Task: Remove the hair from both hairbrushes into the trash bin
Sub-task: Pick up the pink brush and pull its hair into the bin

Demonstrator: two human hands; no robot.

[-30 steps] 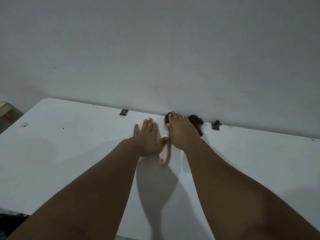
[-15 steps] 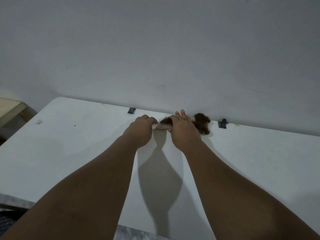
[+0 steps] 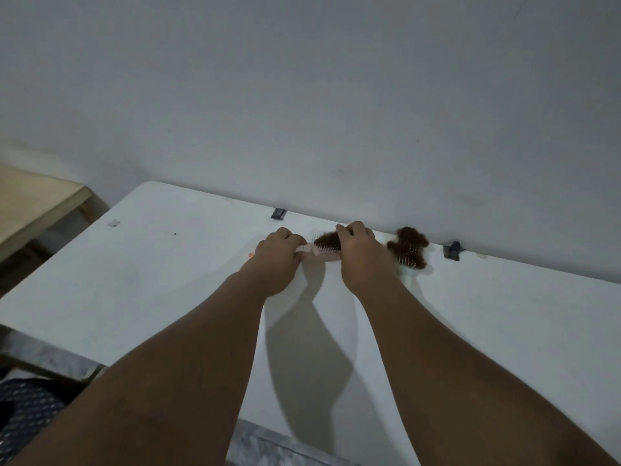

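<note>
Near the counter's (image 3: 168, 270) far edge, the left hand (image 3: 277, 255) clenches the pink hairbrush (image 3: 324, 252) by its handle, the right hand (image 3: 361, 260) curls its fingers (image 3: 351, 230) over the brown hair (image 3: 327, 237) on it, and the second hairbrush (image 3: 408, 252) lies just right.

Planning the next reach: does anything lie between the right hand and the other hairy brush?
Nothing visible does. The second brush lies on the table just right of the right hand, which grips the hair on the pink brush; the left hand holds its handle.

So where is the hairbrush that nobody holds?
In the head view, that hairbrush lies on the table by the wall, just right of the right hand.
</note>
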